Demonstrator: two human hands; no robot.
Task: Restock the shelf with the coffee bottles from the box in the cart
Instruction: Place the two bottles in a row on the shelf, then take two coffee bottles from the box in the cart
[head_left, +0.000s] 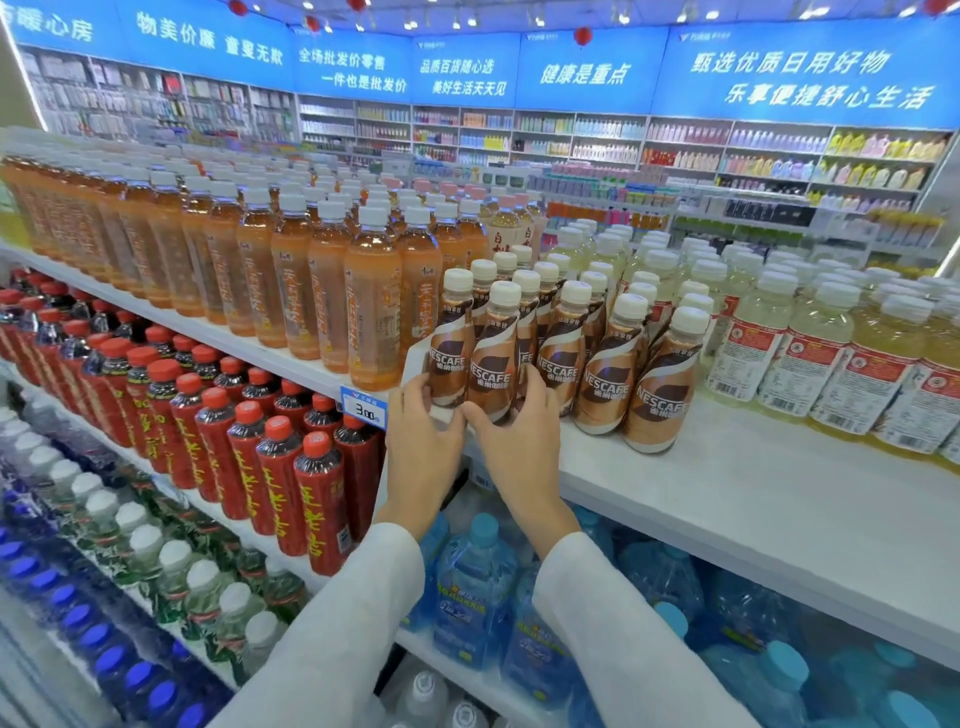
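Brown Nescafe coffee bottles with cream caps stand in rows on the white top shelf (727, 483). My left hand (423, 441) grips the base of the leftmost front coffee bottle (451, 343). My right hand (519, 441) grips the base of the coffee bottle beside it (496, 358). Both bottles stand upright at the shelf's front edge. Further coffee bottles (660, 384) stand to the right of them. The box and the cart are out of view.
Orange tea bottles (371, 306) fill the shelf to the left, pale yellow drinks (821, 358) to the right. Red-capped dark bottles (280, 467) sit one shelf down. Blue water jugs (475, 587) stand below my arms. A price tag (363, 407) hangs on the shelf edge.
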